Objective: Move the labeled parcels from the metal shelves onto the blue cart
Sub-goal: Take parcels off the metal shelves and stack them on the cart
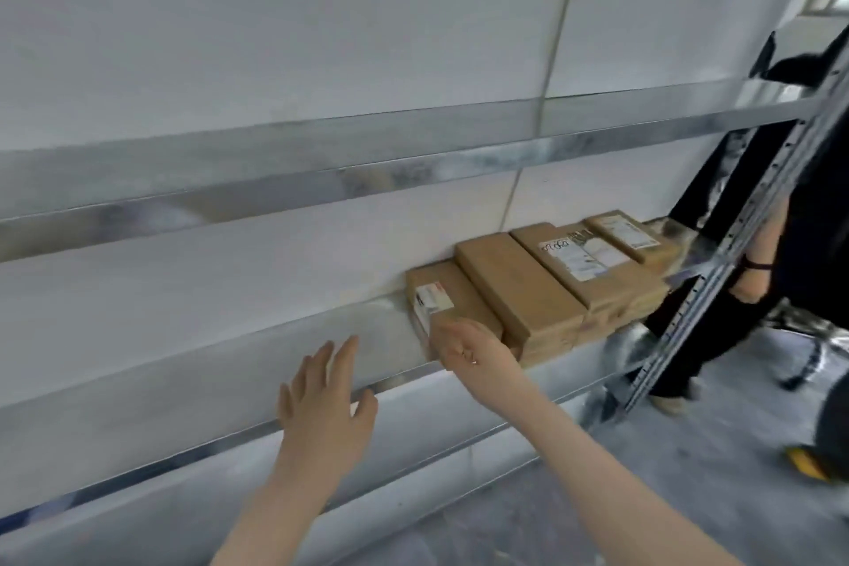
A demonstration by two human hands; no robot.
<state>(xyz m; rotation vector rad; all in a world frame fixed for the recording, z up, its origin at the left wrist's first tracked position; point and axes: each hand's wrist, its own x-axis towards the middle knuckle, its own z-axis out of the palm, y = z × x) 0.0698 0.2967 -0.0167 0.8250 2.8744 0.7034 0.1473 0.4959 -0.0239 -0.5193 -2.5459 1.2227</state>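
Parcels (551, 285) in brown cardboard sit in a row on the middle metal shelf (229, 363), pushed back against the white wall (275, 37) towards the shelf's right end. Through the head camera I count four tops. The nearest parcel (455, 299) has a white label on its left edge. A plain parcel (519, 290) sits just beside it and higher. A third parcel (597, 271) carries white labels with handwriting, and a small parcel (631, 234) is at the far end (more boxes seem to lie under the middle two, though blur smears their edges).

My right hand (473, 352) is on the nearest parcel's front end, fingers curled round its corner, holding it. My left hand (326, 395) hovers over the shelf's front lip, holding nothing, fingers spread wide.

An upper shelf (321, 179) runs above. At the right, past the perforated shelf post (714, 285), stands another person in dark clothing (808, 198). A yellow-and-black object (808, 464) lies on the grey floor (689, 473), too blurred to name.
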